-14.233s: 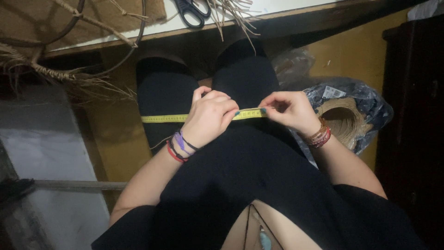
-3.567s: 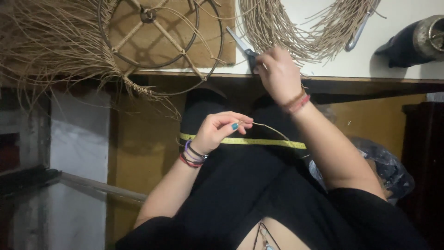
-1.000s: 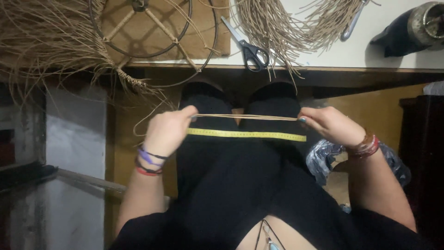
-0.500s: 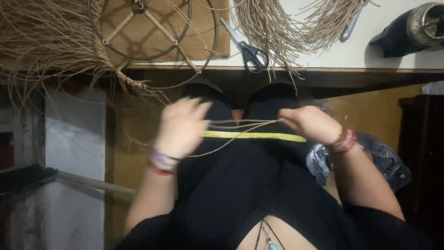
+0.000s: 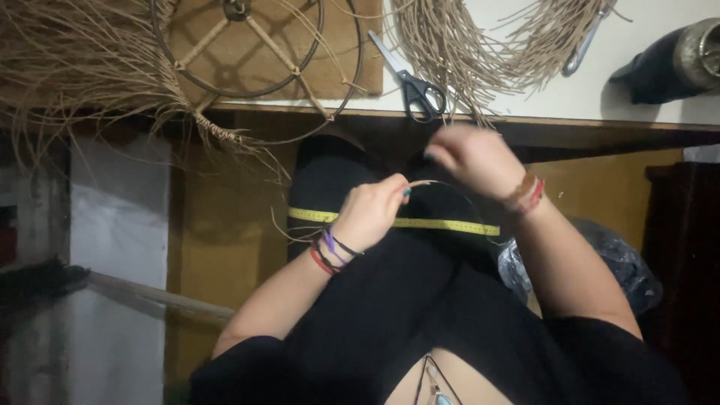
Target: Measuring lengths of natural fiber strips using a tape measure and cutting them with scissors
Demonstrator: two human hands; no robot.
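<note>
Hands work a thin straw strand over a yellow tape on the lap.

Left hand (image 5: 369, 216), mid-frame, is pinched shut on the strand (image 5: 424, 182), just above the yellow tape measure (image 5: 450, 224) lying across the black-clad legs. Blurred right hand (image 5: 474, 157) is beside it; I cannot tell its grip. It looks like measuring; next, pull the strand straight along the tape. Scissors (image 5: 411, 81) wait on the table above.

A thin tan fibre strand (image 5: 431, 182) arcs above the yellow measuring tape (image 5: 442, 223). The tape lies flat across both black-clad thighs.
</note>
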